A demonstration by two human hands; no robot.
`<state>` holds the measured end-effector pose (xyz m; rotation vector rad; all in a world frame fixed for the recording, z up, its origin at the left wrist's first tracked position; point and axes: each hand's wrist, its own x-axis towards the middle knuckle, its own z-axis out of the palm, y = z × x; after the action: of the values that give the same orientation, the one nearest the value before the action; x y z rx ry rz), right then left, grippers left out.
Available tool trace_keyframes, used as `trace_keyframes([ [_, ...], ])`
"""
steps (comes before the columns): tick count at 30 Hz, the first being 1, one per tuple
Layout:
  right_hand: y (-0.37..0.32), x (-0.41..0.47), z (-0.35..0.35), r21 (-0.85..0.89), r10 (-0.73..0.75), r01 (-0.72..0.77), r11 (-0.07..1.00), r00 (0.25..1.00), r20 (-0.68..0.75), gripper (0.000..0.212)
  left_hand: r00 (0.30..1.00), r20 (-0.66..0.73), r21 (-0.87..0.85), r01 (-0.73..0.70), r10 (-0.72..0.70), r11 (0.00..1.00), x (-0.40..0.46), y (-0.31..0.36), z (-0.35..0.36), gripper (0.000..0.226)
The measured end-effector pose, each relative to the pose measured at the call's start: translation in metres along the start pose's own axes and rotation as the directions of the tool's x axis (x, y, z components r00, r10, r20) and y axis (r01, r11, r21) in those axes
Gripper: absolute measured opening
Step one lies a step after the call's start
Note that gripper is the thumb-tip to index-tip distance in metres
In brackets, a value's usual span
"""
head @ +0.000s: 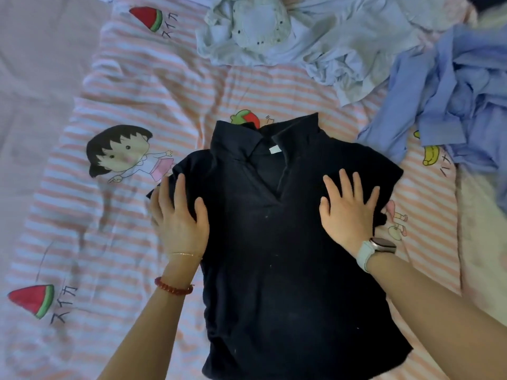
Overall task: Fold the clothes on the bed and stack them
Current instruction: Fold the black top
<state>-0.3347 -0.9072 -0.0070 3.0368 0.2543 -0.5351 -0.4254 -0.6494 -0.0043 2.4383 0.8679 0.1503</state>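
Both hands flat, fingers straight: left hand and right hand pressing black polo shirt on bed.

Pink-and-white striped cotton bedsheet — short handwritten-style black characters printed beside each fruit motif: by the upper watermelon slice, the lower watermelon slice, the yellow banana. Strokes visible, not legible. Small white neck label on the black collared polo shirt — blank from here.
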Motion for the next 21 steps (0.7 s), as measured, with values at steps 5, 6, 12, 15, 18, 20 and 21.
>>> trace_keyframes([
  [5, -0.057, 0.008, -0.021, 0.21, -0.239, 0.29, 0.934, 0.941, -0.241, 0.044, 0.858, 0.166, -0.22, 0.513, -0.486, 0.83, 0.029, -0.018, -0.017, 0.063],
  [6, -0.071, 0.014, -0.027, 0.288, -0.249, 0.317, 0.904, 0.936, -0.249, 0.042, 0.852, 0.184, -0.303, 0.523, -0.489, 0.797, 0.036, -0.018, -0.02, 0.056],
  [12, -0.131, 0.073, -0.05, 0.2, -0.282, 0.331, 0.922, 0.929, -0.238, 0.053, 0.942, 0.089, -0.414, 0.331, -0.324, 0.848, 0.047, -0.014, -0.031, 0.019],
  [15, -0.142, 0.098, -0.057, 0.154, -0.274, 0.306, 0.94, 0.941, -0.197, 0.033, 0.937, -0.024, -0.465, 0.299, -0.349, 0.834, 0.043, -0.016, -0.037, 0.012],
  [18, -0.139, 0.105, -0.061, 0.18, -0.254, 0.313, 0.933, 0.923, -0.288, 0.023, 0.871, -0.072, -0.497, 0.391, -0.486, 0.774, 0.042, -0.018, -0.039, 0.013],
  [20, -0.134, 0.106, -0.06, 0.245, -0.207, 0.291, 0.925, 0.925, -0.318, 0.022, 0.824, -0.044, -0.452, 0.487, -0.564, 0.747, 0.044, -0.023, -0.036, 0.017],
  [21, -0.132, 0.105, -0.059, 0.259, -0.209, 0.29, 0.921, 0.931, -0.3, 0.022, 0.82, -0.019, -0.39, 0.521, -0.572, 0.759, 0.044, -0.026, -0.033, 0.023],
])
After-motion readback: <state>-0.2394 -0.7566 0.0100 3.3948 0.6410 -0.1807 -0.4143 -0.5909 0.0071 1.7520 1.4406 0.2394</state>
